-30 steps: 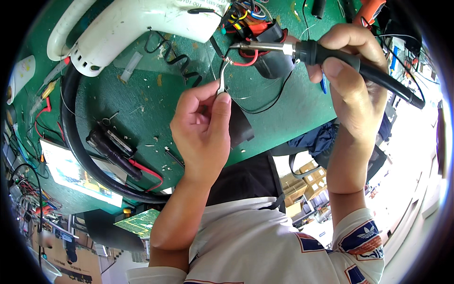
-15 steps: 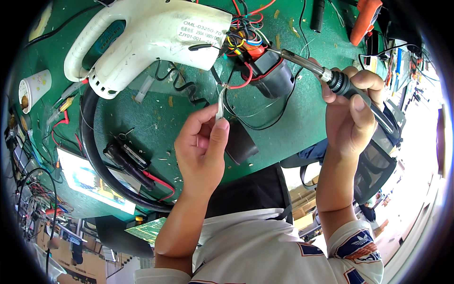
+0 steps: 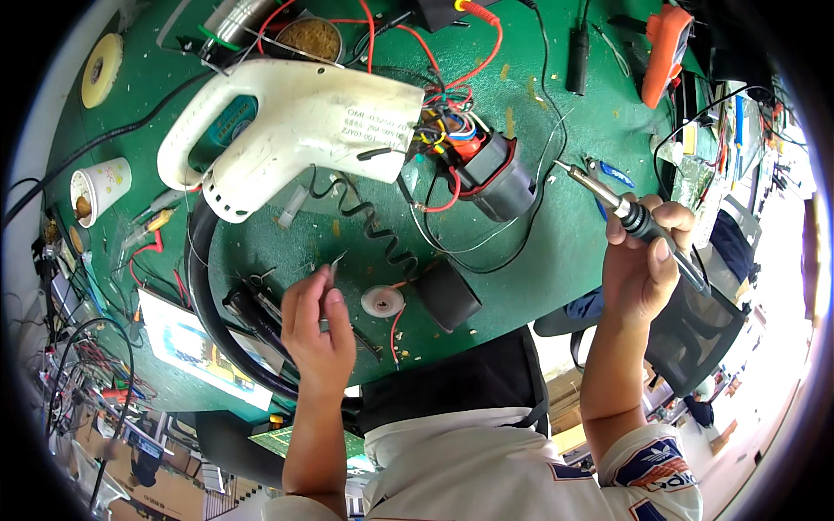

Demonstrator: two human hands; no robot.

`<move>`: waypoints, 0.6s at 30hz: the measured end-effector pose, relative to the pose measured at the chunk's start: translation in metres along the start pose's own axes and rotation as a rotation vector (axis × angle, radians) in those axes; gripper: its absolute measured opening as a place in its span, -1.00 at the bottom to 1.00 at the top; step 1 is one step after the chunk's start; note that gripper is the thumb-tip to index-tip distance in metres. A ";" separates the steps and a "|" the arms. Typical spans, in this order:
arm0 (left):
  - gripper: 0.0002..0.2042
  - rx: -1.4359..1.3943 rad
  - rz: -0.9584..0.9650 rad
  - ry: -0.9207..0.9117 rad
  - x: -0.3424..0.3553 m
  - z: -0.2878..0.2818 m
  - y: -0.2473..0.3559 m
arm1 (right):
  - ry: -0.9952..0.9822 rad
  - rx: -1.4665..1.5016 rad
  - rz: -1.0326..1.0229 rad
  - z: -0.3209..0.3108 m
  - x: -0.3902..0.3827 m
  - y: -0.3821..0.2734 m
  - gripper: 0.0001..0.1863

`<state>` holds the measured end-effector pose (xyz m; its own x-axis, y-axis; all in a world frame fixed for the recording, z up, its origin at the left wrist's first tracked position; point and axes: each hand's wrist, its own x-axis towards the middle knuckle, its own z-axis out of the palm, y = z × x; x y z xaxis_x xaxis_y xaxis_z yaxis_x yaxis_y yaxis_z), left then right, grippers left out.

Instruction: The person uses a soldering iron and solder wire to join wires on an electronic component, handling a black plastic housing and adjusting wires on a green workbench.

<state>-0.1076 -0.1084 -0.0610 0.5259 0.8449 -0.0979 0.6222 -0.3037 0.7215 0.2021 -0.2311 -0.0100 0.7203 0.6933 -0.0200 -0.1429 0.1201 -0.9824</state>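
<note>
My left hand [image 3: 317, 334] grips slim metal tweezers [image 3: 338, 260], just left of a small white spool [image 3: 382, 300] and a black sleeve-like part [image 3: 447, 295]. My right hand [image 3: 638, 260] holds a soldering iron [image 3: 599, 187], its tip raised up and to the left. Between and above my hands, a worn white handled housing [image 3: 295, 122] lies on the green table [image 3: 530, 278]. Bundled colored wires join it to a black housing [image 3: 508, 182] with red-orange inside. A red wire [image 3: 443, 204] ends at a bare joint beside thin loose wires and a coiled black cord.
A thick black cable [image 3: 201, 278] curves around the left. A paper cup [image 3: 109, 187], tape roll [image 3: 102, 69], sponge tin [image 3: 308, 39] and orange tool [image 3: 662, 56] surround the work. A lit screen [image 3: 200, 352] sits lower left, a chair [image 3: 704, 330] at right.
My left hand has drawn down and leftward from the wire joint with the tweezers, uncovering the spool. The soldering iron has pulled away rightward and down from the wires. The view has shifted.
</note>
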 end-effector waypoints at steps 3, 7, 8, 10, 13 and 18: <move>-0.74 0.245 0.028 -0.033 0.004 -0.009 -0.006 | 0.053 0.028 0.008 -0.010 -0.008 0.002 -0.66; -0.71 0.443 0.113 0.024 0.015 -0.009 -0.001 | 0.105 0.084 0.010 -0.024 -0.012 0.004 -0.67; -0.71 0.434 0.130 0.056 0.018 -0.008 0.005 | 0.116 0.095 0.014 -0.028 -0.014 0.005 -0.67; -0.71 0.338 0.138 0.080 0.020 -0.005 0.014 | 0.117 0.119 0.029 -0.037 -0.019 0.007 -0.67; -0.71 0.142 0.124 0.045 0.023 0.001 0.029 | 0.134 0.171 0.085 -0.050 -0.026 0.009 -0.68; -0.73 0.073 0.198 0.023 0.040 0.007 0.037 | 0.238 0.282 0.206 -0.068 -0.043 0.013 -0.69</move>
<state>-0.0594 -0.0891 -0.0425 0.6293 0.7751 0.0571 0.5488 -0.4952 0.6734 0.2153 -0.3080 -0.0348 0.7891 0.5439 -0.2854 -0.4567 0.2089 -0.8648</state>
